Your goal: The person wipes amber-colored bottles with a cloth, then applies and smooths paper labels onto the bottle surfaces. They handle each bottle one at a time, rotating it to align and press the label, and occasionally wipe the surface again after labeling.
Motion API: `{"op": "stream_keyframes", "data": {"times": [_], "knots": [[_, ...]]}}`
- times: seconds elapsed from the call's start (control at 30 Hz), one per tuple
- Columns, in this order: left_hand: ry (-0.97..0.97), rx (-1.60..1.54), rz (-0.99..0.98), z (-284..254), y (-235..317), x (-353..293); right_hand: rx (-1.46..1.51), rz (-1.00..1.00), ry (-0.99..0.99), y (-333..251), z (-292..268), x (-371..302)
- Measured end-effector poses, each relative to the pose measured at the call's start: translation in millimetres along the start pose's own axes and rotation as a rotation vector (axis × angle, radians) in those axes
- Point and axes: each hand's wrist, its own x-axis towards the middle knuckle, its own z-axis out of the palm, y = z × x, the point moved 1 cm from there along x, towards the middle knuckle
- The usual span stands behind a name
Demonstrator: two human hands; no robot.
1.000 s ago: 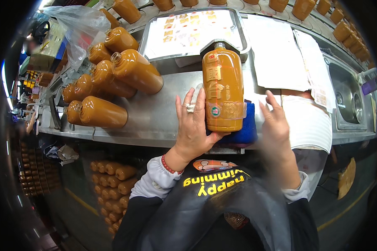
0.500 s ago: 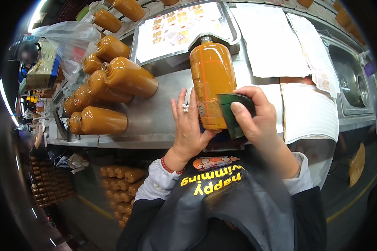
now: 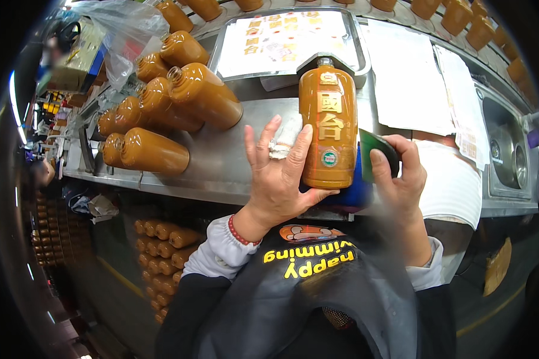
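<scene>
Head view: the green scraper (image 3: pixel 371 152) has been drawn off the brown bottle (image 3: pixel 330 131), which has been rolled gold-lettering up. Bottle laid on the bench (image 3: pixel 233 149), touched at side and base by the left hand (image 3: pixel 280 179), fingers spread wide. Scraper gripped by the right hand (image 3: pixel 400 170), just beside.
</scene>
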Motion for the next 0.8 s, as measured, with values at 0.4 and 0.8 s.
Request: {"op": "stream_keyframes", "data": {"times": [0.4,0.8], "knots": [[0.039,-0.089,0.271,15.7,-24.6,-14.6,0.328,0.280,-0.133,7.8,16.0,-8.4],[0.090,0.040,0.431,10.9,-14.1,-10.1,0.293,0.273,-0.123,11.3,17.0,-6.2]]}}
